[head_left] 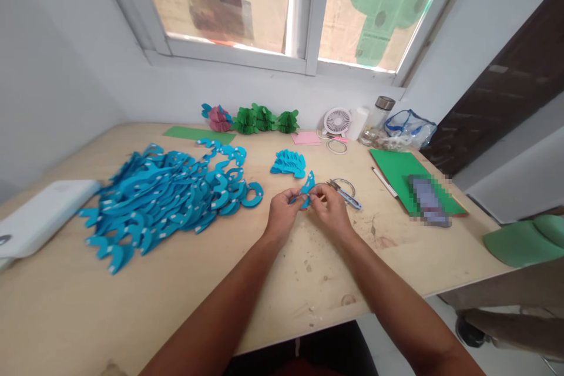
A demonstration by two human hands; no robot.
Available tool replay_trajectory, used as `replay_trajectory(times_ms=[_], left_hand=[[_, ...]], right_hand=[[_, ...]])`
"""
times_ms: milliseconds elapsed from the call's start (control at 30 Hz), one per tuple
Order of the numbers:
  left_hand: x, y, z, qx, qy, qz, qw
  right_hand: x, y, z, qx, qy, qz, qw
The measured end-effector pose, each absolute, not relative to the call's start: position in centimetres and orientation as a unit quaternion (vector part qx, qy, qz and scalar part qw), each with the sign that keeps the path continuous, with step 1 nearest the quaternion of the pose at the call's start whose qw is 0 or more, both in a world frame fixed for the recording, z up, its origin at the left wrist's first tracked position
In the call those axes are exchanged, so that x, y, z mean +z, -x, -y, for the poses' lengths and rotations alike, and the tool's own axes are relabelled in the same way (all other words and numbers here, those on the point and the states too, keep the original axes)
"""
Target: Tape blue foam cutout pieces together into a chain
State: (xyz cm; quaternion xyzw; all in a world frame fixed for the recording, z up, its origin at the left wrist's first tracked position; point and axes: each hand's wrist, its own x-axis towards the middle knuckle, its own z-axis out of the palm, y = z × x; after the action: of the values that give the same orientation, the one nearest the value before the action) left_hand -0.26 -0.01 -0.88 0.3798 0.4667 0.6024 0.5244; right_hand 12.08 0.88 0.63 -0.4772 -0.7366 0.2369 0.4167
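Head view, looking down across a wooden tabletop (308, 270): the left hand (282, 215) and right hand (329, 211) meet near its front edge, fingers closed in pinches on either side of a curved blue paper cutout (306, 188), which is held up off the surface, seemingly so both hands can work along it. Just to the right lie small snips (344, 195), placed within easy reach. To the left sprawls a large heap of blue cutouts (171, 200) marked with white tabs, while just ahead of the hands sits a small fanned stack of blue cutouts (288, 163), kept apart from the heap. Farther right lies a green card sheet (399, 173); along the wall, beneath a window, stand green and pink paper ornaments (264, 118) and a small white fan (337, 121).
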Motion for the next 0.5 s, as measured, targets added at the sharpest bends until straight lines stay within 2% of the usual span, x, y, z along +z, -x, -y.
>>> replay_trajectory(times_ms=[233,500], left_hand=[[-1.17,0.34,-0.17,0.601,-0.358,-0.46,0.546],[-1.01,0.25,0.02,0.597,-0.348,-0.46,0.558]], right_hand=[[0.7,-12.01,-1.31,0.459,0.465,0.591,0.472],[0.58,-12.16,-1.46,0.494,0.465,0.56,0.475]])
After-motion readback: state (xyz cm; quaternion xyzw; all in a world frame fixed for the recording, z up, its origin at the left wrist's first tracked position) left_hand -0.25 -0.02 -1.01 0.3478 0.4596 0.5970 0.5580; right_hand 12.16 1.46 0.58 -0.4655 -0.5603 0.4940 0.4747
